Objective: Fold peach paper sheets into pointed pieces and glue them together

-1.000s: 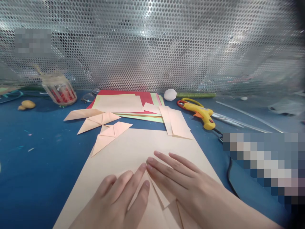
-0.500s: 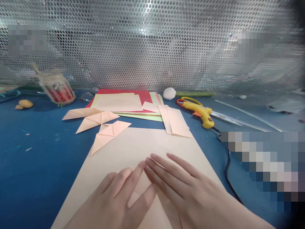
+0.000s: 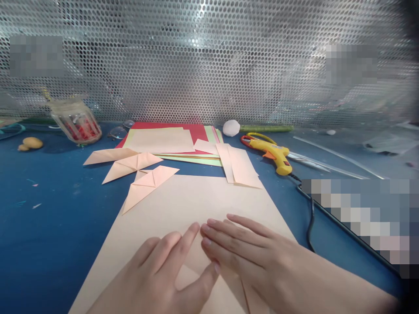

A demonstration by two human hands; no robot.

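Observation:
A large peach paper sheet (image 3: 183,200) lies on the blue table in front of me. On its near end rests a small folded peach paper piece (image 3: 193,261), mostly covered by my hands. My left hand (image 3: 157,274) lies flat on the piece with fingers stretched forward and the thumb out to the right. My right hand (image 3: 248,257) presses flat beside it, fingers pointing left, fingertips meeting those of the left hand. Neither hand grips anything.
Three folded peach triangles (image 3: 131,168) lie at mid-left. Behind them sits a stack of coloured sheets (image 3: 170,141), with peach strips (image 3: 240,168) beside it. A yellow glue gun (image 3: 275,155) and cable (image 3: 310,218) lie right, a jar (image 3: 77,122) far left, a mesh wall (image 3: 209,61) behind.
My left thumb has slid right toward my right hand, and both hands have drawn slightly nearer to me on the folded piece, covering more of it.

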